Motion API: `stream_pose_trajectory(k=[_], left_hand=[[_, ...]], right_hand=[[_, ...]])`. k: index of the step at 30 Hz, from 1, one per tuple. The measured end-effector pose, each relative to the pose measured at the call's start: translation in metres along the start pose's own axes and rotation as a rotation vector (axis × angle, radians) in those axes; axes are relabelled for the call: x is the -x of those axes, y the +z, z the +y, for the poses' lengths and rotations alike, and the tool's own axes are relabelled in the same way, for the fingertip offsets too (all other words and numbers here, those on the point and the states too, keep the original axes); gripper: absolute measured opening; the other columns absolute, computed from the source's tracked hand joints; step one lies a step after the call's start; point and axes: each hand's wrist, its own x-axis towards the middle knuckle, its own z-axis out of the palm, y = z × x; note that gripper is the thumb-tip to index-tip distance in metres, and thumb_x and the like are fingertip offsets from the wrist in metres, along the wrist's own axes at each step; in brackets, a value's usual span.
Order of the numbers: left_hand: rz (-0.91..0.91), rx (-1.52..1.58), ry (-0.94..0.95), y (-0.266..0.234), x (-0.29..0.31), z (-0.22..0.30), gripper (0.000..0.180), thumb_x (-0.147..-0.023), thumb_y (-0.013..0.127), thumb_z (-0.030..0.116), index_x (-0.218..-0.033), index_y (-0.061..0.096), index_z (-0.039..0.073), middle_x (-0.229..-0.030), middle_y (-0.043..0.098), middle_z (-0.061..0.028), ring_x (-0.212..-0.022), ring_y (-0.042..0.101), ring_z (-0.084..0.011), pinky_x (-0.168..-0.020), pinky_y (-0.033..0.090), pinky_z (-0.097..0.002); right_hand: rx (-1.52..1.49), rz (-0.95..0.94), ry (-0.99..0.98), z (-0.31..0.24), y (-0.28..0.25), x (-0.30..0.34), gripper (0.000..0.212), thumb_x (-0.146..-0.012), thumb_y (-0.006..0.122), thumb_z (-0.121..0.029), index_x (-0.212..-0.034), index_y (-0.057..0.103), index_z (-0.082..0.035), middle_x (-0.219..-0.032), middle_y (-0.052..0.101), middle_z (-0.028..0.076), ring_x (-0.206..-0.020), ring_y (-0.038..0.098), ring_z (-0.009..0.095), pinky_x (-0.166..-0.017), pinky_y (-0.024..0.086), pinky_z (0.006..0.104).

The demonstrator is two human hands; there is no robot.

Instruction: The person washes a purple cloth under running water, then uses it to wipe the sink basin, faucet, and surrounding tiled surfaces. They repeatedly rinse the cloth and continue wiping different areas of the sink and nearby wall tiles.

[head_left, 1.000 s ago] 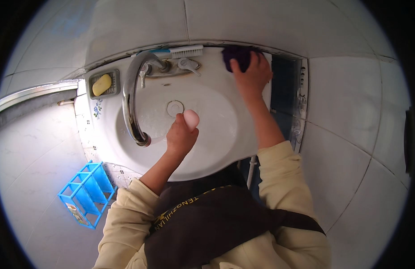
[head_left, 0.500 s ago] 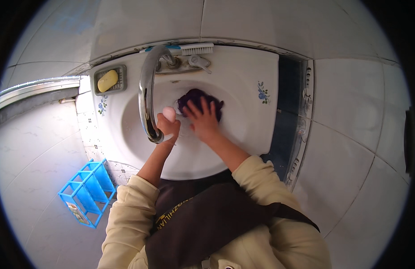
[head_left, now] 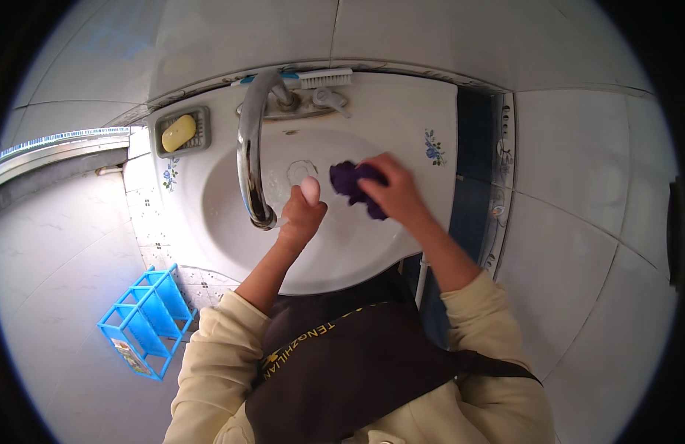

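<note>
Over the white sink basin, my right hand grips a bunched, dark purple cloth to the right of the drain. My left hand is closed around a pale pink object whose smooth, rounded end sticks out above the fist. A white bit shows at the other side of that fist; what the whole object is, I cannot make out. The curved chrome faucet arches down just left of my left hand. No water stream is visible from its spout.
On the sink's back left corner, a grey soap dish bears a yellow soap bar. A white scrub brush lies along the back ledge, behind the tap handle. A blue rack stands at the lower left.
My right hand was spread flat on the cloth in the basin; it now grips the cloth and has moved right, uncovering the drain. My left hand has shifted a little right with the pink object.
</note>
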Motion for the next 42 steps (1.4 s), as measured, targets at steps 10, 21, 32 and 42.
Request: stream_pose_trajectory(k=[10, 21, 32, 42], left_hand=[[0.038, 0.042, 0.062, 0.005, -0.007, 0.046, 0.034, -0.071, 0.055, 0.017, -0.092, 0.038, -0.002, -0.087, 0.054, -0.0236, -0.085, 0.054, -0.0382, -0.072, 0.042, -0.0419], [0.195, 0.036, 0.169, 0.011, -0.012, 0.052, 0.033, -0.071, 0.052, 0.014, -0.092, 0.033, -0.004, -0.082, 0.054, -0.0300, -0.080, 0.050, -0.0468, -0.069, 0.040, -0.0492], [0.150, 0.016, 0.144, 0.016, -0.011, 0.090, 0.033, -0.074, 0.054, 0.017, -0.093, 0.035, -0.003, -0.087, 0.054, -0.0256, -0.082, 0.053, -0.0419, -0.070, 0.041, -0.0462], [0.387, -0.293, 0.447, 0.051, -0.039, 0.132, 0.032, -0.071, 0.060, 0.020, -0.091, 0.043, 0.001, -0.085, 0.054, -0.0148, -0.085, 0.054, -0.0331, -0.068, 0.046, -0.0413]], right_hand=[[0.765, 0.300, -0.178, 0.035, -0.021, -0.084, 0.042, -0.069, 0.062, -0.027, -0.109, 0.055, -0.017, -0.117, 0.048, 0.008, -0.104, 0.043, 0.032, -0.092, 0.032, 0.0426], [0.428, 0.103, -0.354, 0.020, 0.001, -0.031, 0.038, -0.055, 0.065, -0.004, -0.091, 0.059, -0.014, -0.098, 0.051, 0.003, -0.089, 0.044, 0.028, -0.079, 0.038, 0.0392], [0.935, 0.311, -0.231, 0.068, -0.076, -0.083, 0.043, -0.070, 0.061, -0.030, -0.112, 0.053, -0.020, -0.125, 0.041, 0.002, -0.109, 0.037, 0.033, -0.090, 0.030, 0.0449], [0.823, 0.090, -0.291, 0.058, -0.072, 0.008, 0.046, -0.062, 0.065, -0.021, -0.107, 0.056, -0.020, -0.120, 0.044, 0.003, -0.108, 0.037, 0.031, -0.090, 0.029, 0.0471]])
